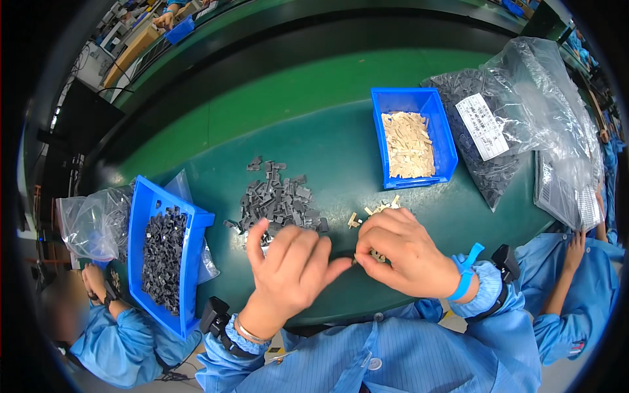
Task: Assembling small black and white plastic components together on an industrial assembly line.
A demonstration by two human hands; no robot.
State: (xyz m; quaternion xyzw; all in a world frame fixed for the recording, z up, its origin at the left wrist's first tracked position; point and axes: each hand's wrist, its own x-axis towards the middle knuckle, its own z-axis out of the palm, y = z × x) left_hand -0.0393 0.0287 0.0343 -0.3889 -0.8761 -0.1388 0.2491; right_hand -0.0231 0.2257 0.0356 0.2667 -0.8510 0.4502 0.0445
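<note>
Left hand (288,275): fingers wide and curled, thumb stretched across to the right fingertips; contact there cannot be told. No part seen in its grip. Right hand (407,254): thumb and index in a narrow pinch; whether a part sits between them, cannot tell.

Grey parts (280,196): loose heap just beyond the left fingers, its near edge hidden by them. Tan parts (354,220): small scatter just beyond the right knuckles, partly covered. Likely spread loose, one kind per hand, so single pieces come up with little reach. The tips meeting between the heaps probably suits handling small pieces.

Tan bin (447,141): farther beyond the right fingers, seemingly a reserve kept off the working spot. Black bin (192,262): left of the left fingers, tilted, perhaps for easier access. Bag (481,173) of dark parts: beyond and right of the right fingers, past the tan bin.

Surface: dark green table (341,154), smooth, under both hands. Room: blue-sleeved co-workers at left (121,344) and right (570,308) of the fingers.
</note>
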